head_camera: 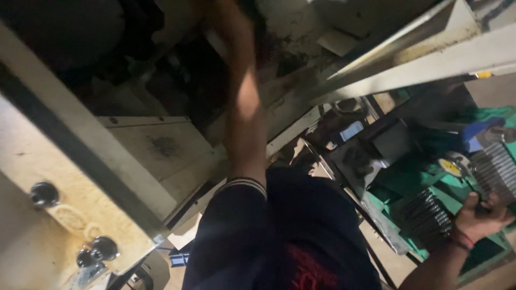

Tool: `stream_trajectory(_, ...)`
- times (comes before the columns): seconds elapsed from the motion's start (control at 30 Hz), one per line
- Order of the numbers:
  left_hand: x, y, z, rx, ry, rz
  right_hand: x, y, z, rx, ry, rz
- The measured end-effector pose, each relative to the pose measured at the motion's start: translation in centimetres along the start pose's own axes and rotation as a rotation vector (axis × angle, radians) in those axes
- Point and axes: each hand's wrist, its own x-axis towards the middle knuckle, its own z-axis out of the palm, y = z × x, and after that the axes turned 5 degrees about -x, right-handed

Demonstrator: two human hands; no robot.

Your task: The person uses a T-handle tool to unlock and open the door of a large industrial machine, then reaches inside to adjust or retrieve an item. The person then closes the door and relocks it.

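1. The right hand point(480, 215) sits at the lower right edge of the view, fingers curled tight around a dark part of a green machine point(430, 177). A red thread band circles its wrist.
2. What it clutches lies against the machine's ribbed metal fins point(497, 169), a grey block of parallel ridges just above the knuckles; a second set of dark fins point(427, 215) stands to the left of the hand, close by.
3. A round yellow and white disc point(450, 165) shows on the green machine, up and left of the hand, near the grey fins.
4. The left arm point(244, 107) rises from a dark blue sleeve point(236, 215) with a striped cuff and stretches up the middle of the view into a dark opening in the cream-coloured machine frame point(161, 145). The left hand itself is blurred and lost in shadow at the top edge, so I cannot tell whether it is spread or closed, nor what it touches.
5. Slanting cream metal beams point(430, 59) run across the upper right, above the green machine.
6. On the left, a stained cream panel point(70, 198) carries two dark round knobs point(44, 193), well apart from both hands.
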Motion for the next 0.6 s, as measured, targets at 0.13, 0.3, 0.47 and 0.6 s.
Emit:
stream_trajectory(0.13,-1.8,-3.0,-5.1,0.260,0.186,0.448,-0.1,0.0,0.6,0.240,0.063,0.132)
stream_trajectory(0.3,-5.9,-4.7,-7.6,1.199,-0.741,-0.114,1.2,0.2,0.9,0.211,0.083,0.159)
stream_trajectory(0.47,-10.1,-2.4,-8.0,0.436,-0.377,0.372,1.0,0.2,0.4,0.421,0.067,0.163)
stream_trajectory(0.6,-12.4,3.9,-8.6,-0.286,-0.489,0.240,1.1,0.6,1.0,0.228,0.118,0.140)
